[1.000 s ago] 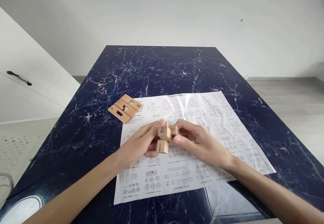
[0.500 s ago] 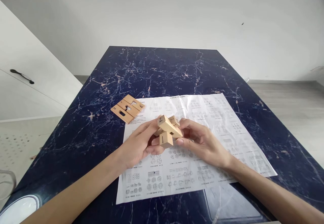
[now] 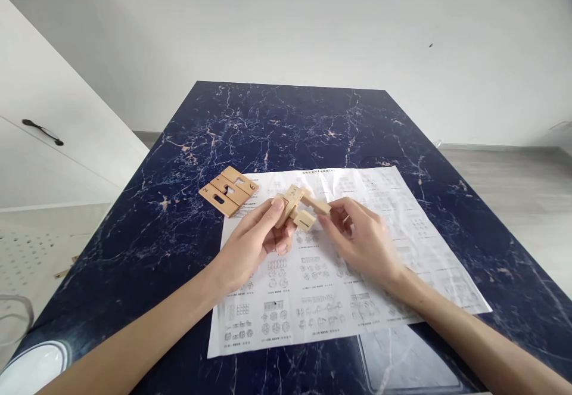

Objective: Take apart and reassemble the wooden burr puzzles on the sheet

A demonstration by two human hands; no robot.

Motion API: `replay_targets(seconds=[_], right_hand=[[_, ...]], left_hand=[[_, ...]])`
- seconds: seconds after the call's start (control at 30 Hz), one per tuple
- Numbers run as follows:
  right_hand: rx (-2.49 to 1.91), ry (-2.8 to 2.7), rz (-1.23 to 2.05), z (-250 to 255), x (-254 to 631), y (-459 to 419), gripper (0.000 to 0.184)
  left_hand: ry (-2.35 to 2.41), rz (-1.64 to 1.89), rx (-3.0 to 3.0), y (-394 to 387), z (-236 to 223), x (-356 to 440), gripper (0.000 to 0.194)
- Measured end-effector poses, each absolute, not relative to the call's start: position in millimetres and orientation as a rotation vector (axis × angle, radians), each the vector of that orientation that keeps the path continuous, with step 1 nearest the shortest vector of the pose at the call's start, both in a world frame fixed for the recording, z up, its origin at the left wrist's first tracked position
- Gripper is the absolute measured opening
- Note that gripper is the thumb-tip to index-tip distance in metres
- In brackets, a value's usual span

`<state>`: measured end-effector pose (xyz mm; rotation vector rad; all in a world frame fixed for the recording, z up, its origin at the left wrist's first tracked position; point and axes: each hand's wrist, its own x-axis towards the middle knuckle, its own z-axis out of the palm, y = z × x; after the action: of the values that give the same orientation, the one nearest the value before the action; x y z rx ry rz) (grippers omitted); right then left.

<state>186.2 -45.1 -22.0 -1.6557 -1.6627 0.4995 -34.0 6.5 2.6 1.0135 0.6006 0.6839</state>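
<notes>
My left hand (image 3: 255,245) is closed on a small wooden interlocking puzzle (image 3: 298,206) made of crossed pale bars, held just above a printed instruction sheet (image 3: 357,276). My right hand (image 3: 363,241) sits just right of the puzzle, its fingertips pinching the end of one bar that sticks out to the right. Three flat wooden pieces (image 3: 229,190) with cut-outs and black marks lie side by side on the table, off the sheet's upper left corner.
A dark blue marble-patterned table (image 3: 286,127) carries everything. A white cabinet with a black handle (image 3: 43,131) stands at the left. A white round object (image 3: 31,368) shows at the lower left corner. White wall behind, grey floor at the right.
Both hands have carried the puzzle farther from me and up the sheet. The puzzle has turned, and one bar now juts out to the right.
</notes>
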Motion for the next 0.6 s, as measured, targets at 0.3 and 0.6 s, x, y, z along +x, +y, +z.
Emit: replay_targets(seconds=[0.3,0.6], right_hand=[[-1.399,-1.773,0.4,-16,188,-48,0.022],[-1.248,-1.839,0.832,-3,185,-53,0.027]], left_hand=[[0.626,0.649,1.243,4,2,-34,0.028],[0.6,0.558,1.34,3,1,-33,0.036]])
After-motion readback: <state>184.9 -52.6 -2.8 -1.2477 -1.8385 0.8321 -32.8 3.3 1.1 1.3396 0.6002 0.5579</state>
